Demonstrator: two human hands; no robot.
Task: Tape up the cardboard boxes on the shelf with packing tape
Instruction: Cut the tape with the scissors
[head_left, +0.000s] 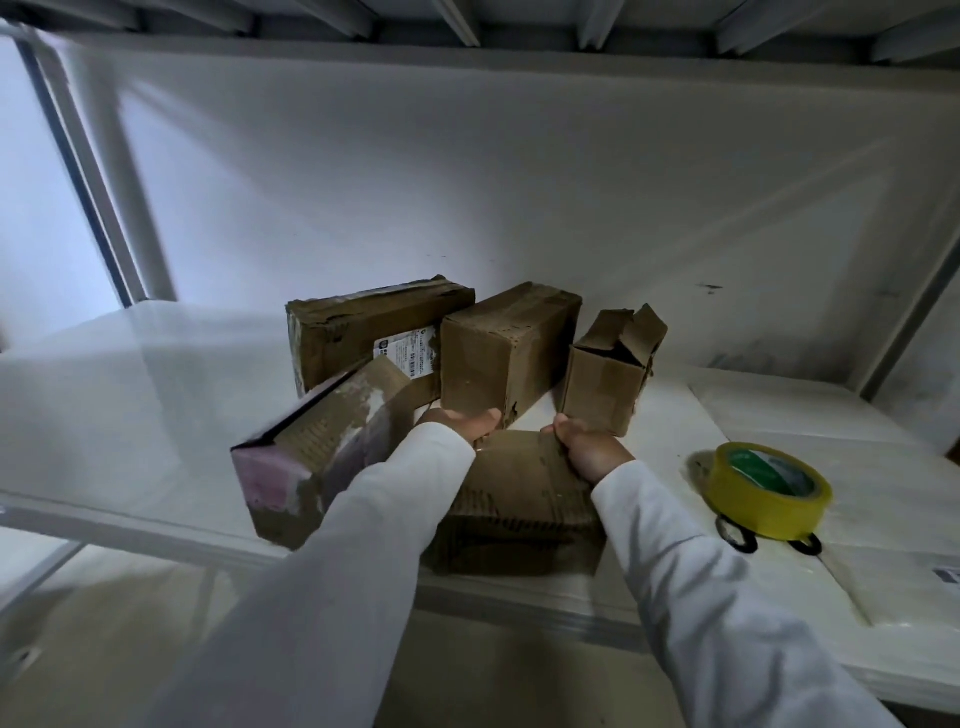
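Several cardboard boxes stand on a white shelf (130, 415). The nearest box (519, 509) lies at the shelf's front edge. My left hand (462, 422) grips its far left corner, and my right hand (589, 447) grips its far right corner. A long box with pink ends (322, 447) lies tilted just to the left of my left sleeve. Behind stand a labelled box (358, 332), a taped box (504, 348) and a small box with raised flaps (608, 374). A yellow roll of packing tape (763, 493) lies on the shelf to the right.
Black scissor handles (737, 538) stick out from under the tape roll. The shelf's back wall (467, 182) is white, and an upper shelf (467, 31) runs overhead. A metal upright (130, 182) stands at the left. The floor shows below the shelf.
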